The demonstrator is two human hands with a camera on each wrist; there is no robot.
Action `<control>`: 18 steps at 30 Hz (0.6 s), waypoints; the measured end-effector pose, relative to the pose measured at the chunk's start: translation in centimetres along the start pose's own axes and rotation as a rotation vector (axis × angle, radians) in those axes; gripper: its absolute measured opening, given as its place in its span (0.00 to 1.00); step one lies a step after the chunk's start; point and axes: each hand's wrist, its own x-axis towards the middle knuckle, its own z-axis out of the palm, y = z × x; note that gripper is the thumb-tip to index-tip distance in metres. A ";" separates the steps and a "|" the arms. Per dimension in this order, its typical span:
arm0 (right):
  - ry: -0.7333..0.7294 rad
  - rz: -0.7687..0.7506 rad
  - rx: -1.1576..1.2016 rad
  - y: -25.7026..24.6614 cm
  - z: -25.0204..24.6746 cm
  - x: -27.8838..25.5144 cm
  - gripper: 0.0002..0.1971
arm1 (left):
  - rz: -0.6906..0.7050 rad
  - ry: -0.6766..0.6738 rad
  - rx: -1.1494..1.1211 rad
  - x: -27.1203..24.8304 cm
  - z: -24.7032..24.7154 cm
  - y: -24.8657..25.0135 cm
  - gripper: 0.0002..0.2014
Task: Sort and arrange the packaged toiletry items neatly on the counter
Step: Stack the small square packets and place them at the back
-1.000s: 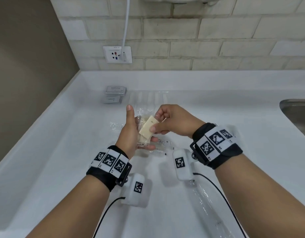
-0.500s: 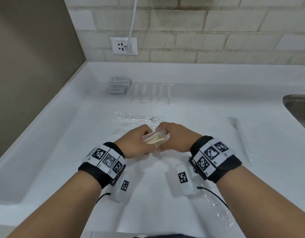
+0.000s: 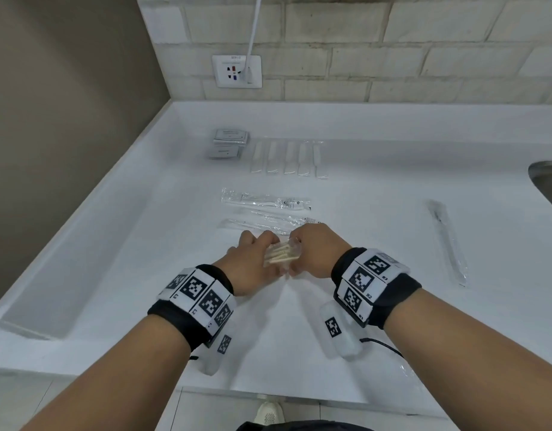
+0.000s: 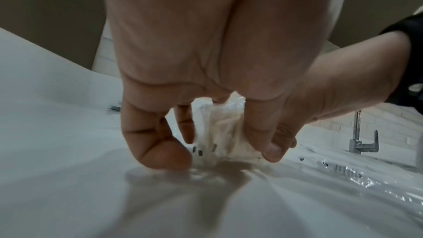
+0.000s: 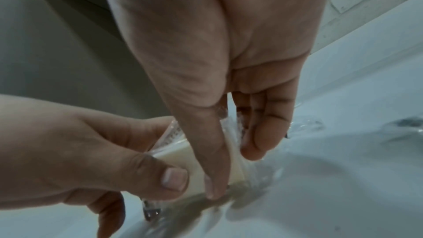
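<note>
A small stack of cream packets in clear wrappers [image 3: 281, 256] stands on edge on the white counter [image 3: 144, 275], squeezed between both hands. My left hand [image 3: 259, 258] grips its left side, thumb and fingers curled round the packets [image 4: 225, 133]. My right hand [image 3: 302, 251] pinches the right side, thumb in front and fingers behind the packets [image 5: 176, 155]. The bottom edges of the wrappers touch the counter. How many packets are in the stack cannot be told.
Grey sachets [image 3: 229, 143] and a row of white packets [image 3: 287, 158] lie at the back. Two wrapped toothbrushes [image 3: 265, 202] lie just beyond my hands, and another long wrapped item [image 3: 449, 241] lies at the right. A sink [image 3: 548, 181] is at the right edge.
Both hands came down from chest height to the counter. The loose cream packets were drawn together into one stack, now set on edge on the surface.
</note>
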 end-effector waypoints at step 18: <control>0.031 -0.022 -0.006 -0.4 -0.3 -0.4 0.22 | 0.104 0.117 -0.021 0.1 -0.2 -0.1 0.18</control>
